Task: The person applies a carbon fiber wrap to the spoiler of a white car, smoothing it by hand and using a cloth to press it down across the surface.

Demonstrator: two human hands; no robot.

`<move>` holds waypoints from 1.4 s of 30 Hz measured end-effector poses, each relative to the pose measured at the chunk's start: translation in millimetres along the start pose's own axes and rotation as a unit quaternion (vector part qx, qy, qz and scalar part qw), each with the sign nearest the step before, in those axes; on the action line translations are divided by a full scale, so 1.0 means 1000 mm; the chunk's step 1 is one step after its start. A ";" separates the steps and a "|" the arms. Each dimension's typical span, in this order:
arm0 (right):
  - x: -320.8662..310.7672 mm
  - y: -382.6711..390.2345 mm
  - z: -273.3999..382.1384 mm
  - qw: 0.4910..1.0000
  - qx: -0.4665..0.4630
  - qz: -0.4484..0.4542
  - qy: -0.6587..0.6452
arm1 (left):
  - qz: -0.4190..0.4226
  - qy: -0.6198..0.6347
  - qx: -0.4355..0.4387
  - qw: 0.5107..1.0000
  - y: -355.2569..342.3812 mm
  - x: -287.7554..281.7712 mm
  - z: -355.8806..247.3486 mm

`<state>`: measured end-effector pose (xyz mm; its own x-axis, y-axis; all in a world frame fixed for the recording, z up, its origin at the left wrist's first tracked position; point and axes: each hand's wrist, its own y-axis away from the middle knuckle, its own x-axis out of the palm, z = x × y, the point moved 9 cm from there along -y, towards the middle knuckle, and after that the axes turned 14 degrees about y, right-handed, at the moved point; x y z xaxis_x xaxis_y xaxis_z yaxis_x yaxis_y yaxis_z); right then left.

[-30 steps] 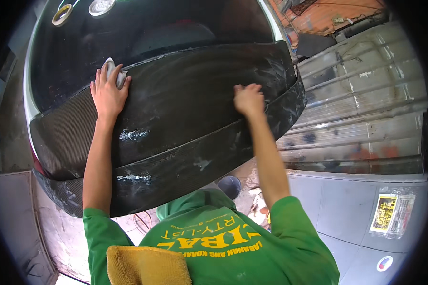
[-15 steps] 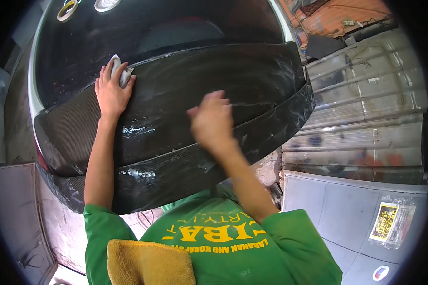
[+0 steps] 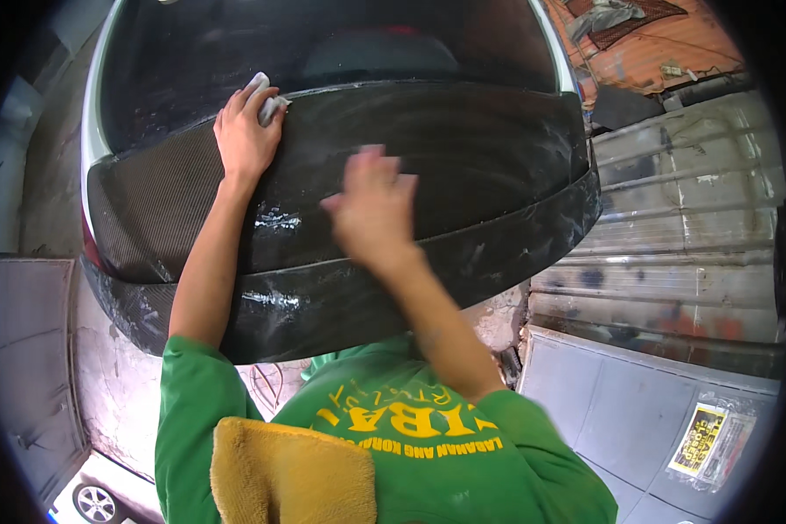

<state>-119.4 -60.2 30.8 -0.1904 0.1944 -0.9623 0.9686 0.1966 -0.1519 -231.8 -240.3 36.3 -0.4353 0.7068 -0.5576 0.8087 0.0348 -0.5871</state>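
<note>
My left hand (image 3: 250, 138) rests at the upper edge of a black carbon-weave car panel (image 3: 314, 236), its fingers closed round a crumpled white cloth (image 3: 266, 100). Over the middle of the same panel, my right hand (image 3: 374, 205) is blurred by motion. Its thumb stands away from the fingers, which look spread, and no object shows in it. What lies under the palm is hidden. Whitish smears and wet-looking streaks (image 3: 275, 301) mark the panel and its raised lower lip.
Dark rear glass (image 3: 236, 44) lies beyond the panel. A yellow towel (image 3: 293, 472) hangs over my green shirt. Corrugated metal sheeting (image 3: 672, 218) and a grey panel with a sign (image 3: 707, 441) stand at right; another grey panel (image 3: 22, 349) is at left. A car wheel (image 3: 94, 503) shows low left.
The view has shifted, so the car sits further right and higher, and the round rolls on the glass are nearly out of frame. My right hand has moved left across the panel.
</note>
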 end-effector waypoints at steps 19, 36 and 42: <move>0.034 -0.013 -0.079 0.999 0.043 -0.016 -0.020 | -0.042 -0.011 -0.031 0.999 0.002 -0.042 0.029; 0.117 -0.074 -0.385 0.980 0.191 0.025 -0.051 | -0.081 -0.284 -0.212 0.931 0.068 0.002 -0.032; 0.148 -0.095 -0.508 0.960 0.275 0.057 -0.009 | -0.112 -0.173 -0.136 0.969 0.051 0.013 -0.065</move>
<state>-321.0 438.2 17.9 -0.0808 0.1663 -0.9828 0.9215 -0.3633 -0.1372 -170.6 -183.9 37.2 -0.6804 0.3818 -0.6256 0.7326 0.3788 -0.5655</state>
